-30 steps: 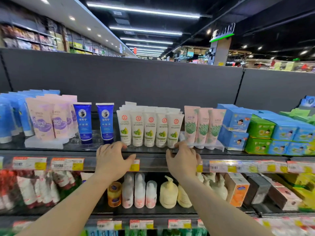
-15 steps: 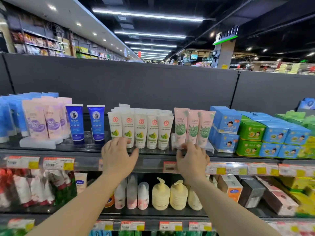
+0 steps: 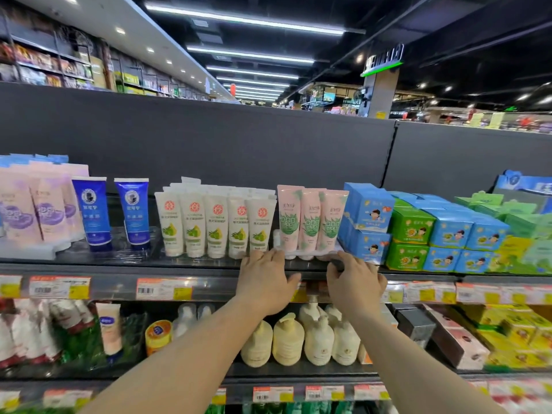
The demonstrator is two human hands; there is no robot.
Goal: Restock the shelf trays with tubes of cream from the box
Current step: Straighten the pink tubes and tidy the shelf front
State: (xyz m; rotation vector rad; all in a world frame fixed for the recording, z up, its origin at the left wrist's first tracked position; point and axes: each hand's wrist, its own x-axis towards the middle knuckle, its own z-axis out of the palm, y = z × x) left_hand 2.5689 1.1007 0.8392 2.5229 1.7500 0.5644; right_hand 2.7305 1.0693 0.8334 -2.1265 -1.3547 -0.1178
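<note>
Now | clear tray (image 3: 310, 253) of pink-green tubes (image 3: 310, 224) is being gripped at both front corners | left hand (image 3: 267, 282), right hand (image 3: 355, 283) set apart, likely for squaring it on the shelf (image 3: 209, 271).

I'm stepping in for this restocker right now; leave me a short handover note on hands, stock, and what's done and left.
Left hand: fingers on the left front edge of the clear tray holding the pink-green tubes.
Right hand: fingers curled on that tray's right front corner.
Stock: three pink-green tubes stand at the tray's front, between the white olive tubes and the blue boxes. The supply box is not in view.
Done: white olive row looks full.
Left: probably settle this tray, then fill the sparse dark blue tubes.
</note>
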